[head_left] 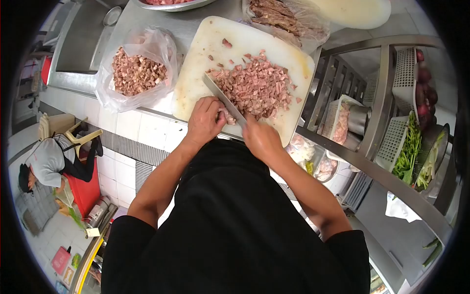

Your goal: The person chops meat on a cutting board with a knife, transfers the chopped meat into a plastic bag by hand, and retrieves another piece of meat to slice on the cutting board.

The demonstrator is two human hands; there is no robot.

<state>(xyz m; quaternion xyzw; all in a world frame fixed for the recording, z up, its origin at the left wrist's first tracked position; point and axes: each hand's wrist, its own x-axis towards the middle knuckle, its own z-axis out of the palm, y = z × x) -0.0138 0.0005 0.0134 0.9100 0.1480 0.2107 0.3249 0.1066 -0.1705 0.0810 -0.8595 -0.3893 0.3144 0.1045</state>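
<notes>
My right hand [258, 134] is closed round the handle of a knife [224, 100], its blade slanting up and left across the white cutting board [196, 63]. Against the blade's left side, my left hand [205, 119] has its fingers curled on a small piece of meat [228, 116] near the board's front edge. A heap of diced meat [262, 85] covers the board's middle, right of the blade. Left of the board, a clear plastic bag [164, 49] stands with its mouth spread, holding more diced meat [137, 73].
A bag of meat strips [276, 17] lies behind the board, and a metal bowl [183, 6] is at the back. A sink [81, 41] is at left. On the right stands a metal rack [377, 93] with baskets of greens [406, 152]. A person [46, 159] sits at lower left.
</notes>
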